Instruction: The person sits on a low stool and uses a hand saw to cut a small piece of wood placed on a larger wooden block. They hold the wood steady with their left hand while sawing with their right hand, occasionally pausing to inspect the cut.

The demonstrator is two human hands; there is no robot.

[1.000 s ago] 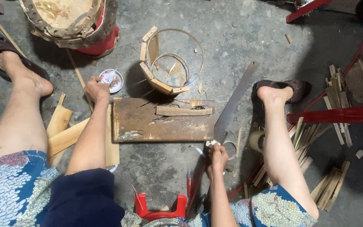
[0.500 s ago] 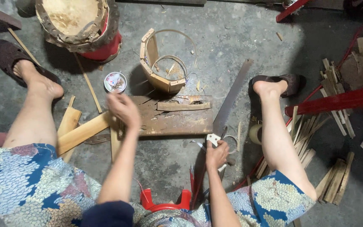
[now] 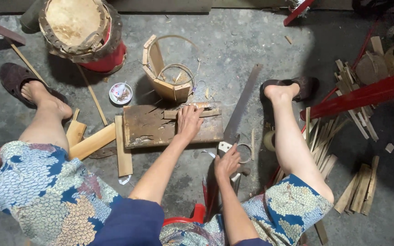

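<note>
1. A small narrow strip of pale wood (image 3: 192,110) lay along the far edge of a worn, dark rectangular wooden board (image 3: 153,127) that rested flat on the grey concrete floor (image 3: 233,45) between the person's legs
2. The left hand (image 3: 189,122) lay palm down on that strip, fingers spread and pressing it against the board, not curled around it
3. The right hand (image 3: 227,160) was closed around the pale handle of a long hand saw with a dull grey blade (image 3: 242,102), whose blade ran away from the person just beside the board's right edge, its tip pointing to the far right
4. A small metal ring (image 3: 244,153) lay on the floor just beside the right hand
5. Just beyond the board stood a partly built hoop of short pale wooden staves with thin wire bands (image 3: 167,73), touching or nearly touching the board's far edge
6. To the left of it sat a small round white dish with dark bits inside (image 3: 120,93)
7. Several pale wooden planks (image 3: 92,142) lay at the board's left side
8. Farther off at the upper left stood a round drum with a tan skin and red body (image 3: 83,34)
9. Loose wooden slats (image 3: 359,189) lay scattered on the right, beyond the right leg, near a red painted bar (image 3: 365,93)
</note>
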